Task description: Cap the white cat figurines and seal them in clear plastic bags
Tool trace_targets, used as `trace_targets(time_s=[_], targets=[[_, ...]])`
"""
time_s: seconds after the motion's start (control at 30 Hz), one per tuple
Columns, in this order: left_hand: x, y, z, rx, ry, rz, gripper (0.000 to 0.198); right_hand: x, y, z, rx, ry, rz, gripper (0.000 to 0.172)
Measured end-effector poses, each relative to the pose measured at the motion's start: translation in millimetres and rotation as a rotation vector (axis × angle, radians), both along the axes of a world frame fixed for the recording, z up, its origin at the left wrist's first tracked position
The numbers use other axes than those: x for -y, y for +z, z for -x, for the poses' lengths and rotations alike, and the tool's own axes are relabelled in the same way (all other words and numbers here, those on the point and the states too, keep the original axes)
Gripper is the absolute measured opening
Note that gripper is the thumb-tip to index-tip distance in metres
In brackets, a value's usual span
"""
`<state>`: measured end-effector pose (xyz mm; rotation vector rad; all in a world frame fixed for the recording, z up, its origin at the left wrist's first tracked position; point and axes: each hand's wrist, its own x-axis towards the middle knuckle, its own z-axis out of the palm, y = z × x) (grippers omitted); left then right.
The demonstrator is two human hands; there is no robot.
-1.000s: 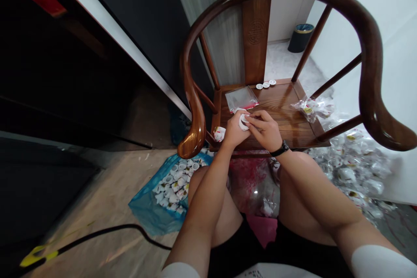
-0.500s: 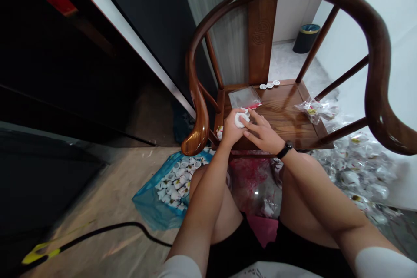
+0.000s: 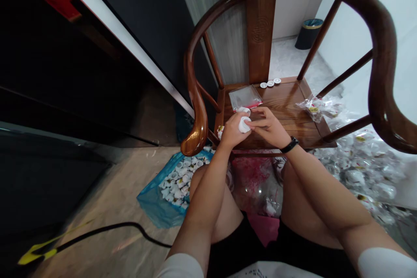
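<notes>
A clear plastic bag (image 3: pixel 245 97) and three small round white caps (image 3: pixel 270 83) lie on the brown wooden seat of a horseshoe-back armchair (image 3: pixel 283 117), with a blue plastic sack (image 3: pixel 153 202) on the floor left and a heap of clear plastic packets (image 3: pixel 365 169) right.

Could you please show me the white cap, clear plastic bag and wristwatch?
White cap (image 3: pixel 244 125), head view, point on its exposed side.
Clear plastic bag (image 3: pixel 244 97), head view, point on its middle.
Wristwatch (image 3: pixel 289 144), head view, point on its band.

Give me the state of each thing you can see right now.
Left hand: closed around a small white item
Right hand: touching that item
Clear plastic bag: lying flat on the wooden chair seat
Three white caps: in a row at the seat's back edge
Blue plastic bag: on the floor, holding many white pieces
</notes>
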<state>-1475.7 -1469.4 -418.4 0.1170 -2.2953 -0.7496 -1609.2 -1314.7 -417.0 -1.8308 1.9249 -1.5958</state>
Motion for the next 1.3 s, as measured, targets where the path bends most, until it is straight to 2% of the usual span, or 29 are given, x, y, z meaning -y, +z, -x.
trace_targets(time_s=[0.1, 0.3, 0.5, 0.73, 0.87, 1.0, 1.1, 1.2, 1.3], targets=[[-3, -4.4, 5, 0.025, -0.048, 0.034, 0.041, 1, -0.7, 9, 0.088, -0.048, 0.036, 0.011], [-2, -12.1, 14, 0.045, -0.047, 0.087, 0.04, 3, -3.4, 6, 0.115, -0.099, 0.036, 0.012], [-10, -22.8, 16, 0.024, 0.025, 0.031, 0.046, 4, -7.6, 5, 0.148, -0.127, -0.001, 0.018], [-10, -19.1, 16, 0.1, 0.011, 0.056, 0.05, 2, -4.9, 0, 0.028, -0.207, -0.069, 0.01], [-10, -13.2, 13, 0.124, -0.087, -0.025, 0.061, -2, 6.3, -7, -0.171, -0.214, -0.142, 0.01], [-7, -4.7, 6, 0.202, -0.198, -0.099, 0.059, -6, 17.0, -9, -0.345, -0.102, -0.205, 0.016], [0, 0.3, -2, 0.339, -0.25, -0.15, 0.054, -6, 20.5, -11, -0.427, -0.019, -0.209, 0.02], [8, 2.0, -8, 0.485, -0.383, -0.185, 0.056, -8, 21.1, -15, -0.497, 0.074, -0.203, 0.019], [11, 1.7, -12, 0.528, -0.486, -0.184, 0.056, -12, 20.8, -18, -0.496, 0.125, -0.207, 0.017]])
